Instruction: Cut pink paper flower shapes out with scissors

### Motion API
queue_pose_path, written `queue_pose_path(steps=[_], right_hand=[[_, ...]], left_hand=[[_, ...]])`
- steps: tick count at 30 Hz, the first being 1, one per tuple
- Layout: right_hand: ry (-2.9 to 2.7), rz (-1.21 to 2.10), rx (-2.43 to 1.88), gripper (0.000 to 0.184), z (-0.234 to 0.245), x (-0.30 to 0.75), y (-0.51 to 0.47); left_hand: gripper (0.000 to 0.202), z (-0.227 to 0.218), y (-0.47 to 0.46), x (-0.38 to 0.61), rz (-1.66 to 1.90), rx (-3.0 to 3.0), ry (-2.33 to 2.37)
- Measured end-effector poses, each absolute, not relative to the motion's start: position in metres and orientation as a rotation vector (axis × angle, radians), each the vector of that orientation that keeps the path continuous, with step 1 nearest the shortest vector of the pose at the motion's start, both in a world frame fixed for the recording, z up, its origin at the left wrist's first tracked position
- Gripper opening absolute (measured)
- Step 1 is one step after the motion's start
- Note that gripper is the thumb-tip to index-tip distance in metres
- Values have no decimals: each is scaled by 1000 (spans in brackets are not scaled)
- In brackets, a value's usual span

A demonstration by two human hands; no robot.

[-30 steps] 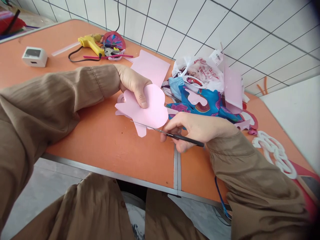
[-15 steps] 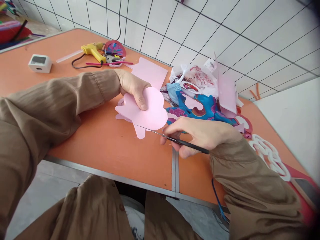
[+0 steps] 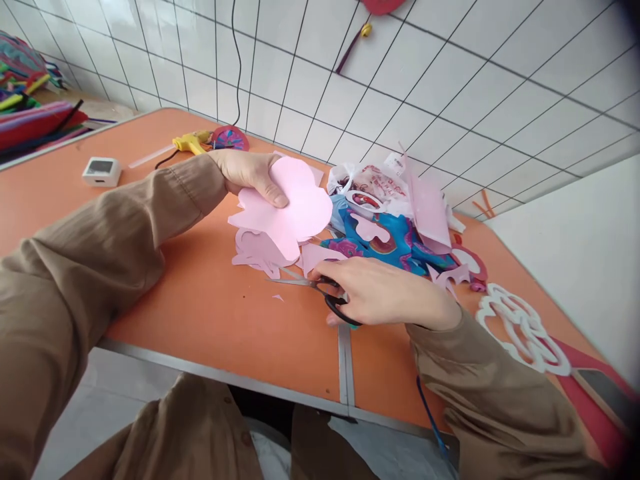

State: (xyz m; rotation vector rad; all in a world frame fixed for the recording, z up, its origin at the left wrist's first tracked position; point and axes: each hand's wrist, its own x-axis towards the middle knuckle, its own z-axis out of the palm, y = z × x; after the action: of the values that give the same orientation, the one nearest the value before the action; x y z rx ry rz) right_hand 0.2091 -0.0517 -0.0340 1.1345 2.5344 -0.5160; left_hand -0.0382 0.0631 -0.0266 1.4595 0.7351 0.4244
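My left hand [image 3: 250, 175] pinches a pink paper cut-out [image 3: 295, 208] with a lobed edge and holds it raised above the orange table [image 3: 200, 307]. My right hand [image 3: 385, 293] grips black-handled scissors [image 3: 320, 291], which lie low and nearly flat on the table, blades pointing left. Pink paper offcuts [image 3: 257, 252] lie on the table under the cut-out, just beyond the blade tips.
A heap of blue patterned paper [image 3: 395, 243], a white plastic bag [image 3: 373, 181] and pink sheets sits behind my right hand. A yellow glue gun [image 3: 189, 142] and a small white box [image 3: 101, 171] lie far left. White paper rings [image 3: 523, 327] lie at right. A tiled wall backs the table.
The left hand lifted the pink cut-out up and away. A pink strip has come off and lies on the table. The right hand lowered the scissors flat onto the table.
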Motion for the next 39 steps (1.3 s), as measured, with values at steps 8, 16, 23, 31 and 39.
queue_pose_path(steps=[8, 16, 23, 31, 39], right_hand=[[2797, -315, 958, 29, -37, 201, -57], [2793, -216, 1064, 45, -56, 190, -68], [2772, -260, 1089, 18, -48, 182, -80], [2730, -511, 972, 7, -56, 183, -71], [2693, -1343, 1087, 9, -57, 201, -42]], left_hand=[[40, -22, 50, -20, 535, 1464, 710], [36, -24, 46, -14, 628, 1468, 622], [37, -27, 43, -9, 709, 1436, 607], [41, -25, 39, -8, 724, 1478, 648], [36, -21, 38, -12, 741, 1568, 569]])
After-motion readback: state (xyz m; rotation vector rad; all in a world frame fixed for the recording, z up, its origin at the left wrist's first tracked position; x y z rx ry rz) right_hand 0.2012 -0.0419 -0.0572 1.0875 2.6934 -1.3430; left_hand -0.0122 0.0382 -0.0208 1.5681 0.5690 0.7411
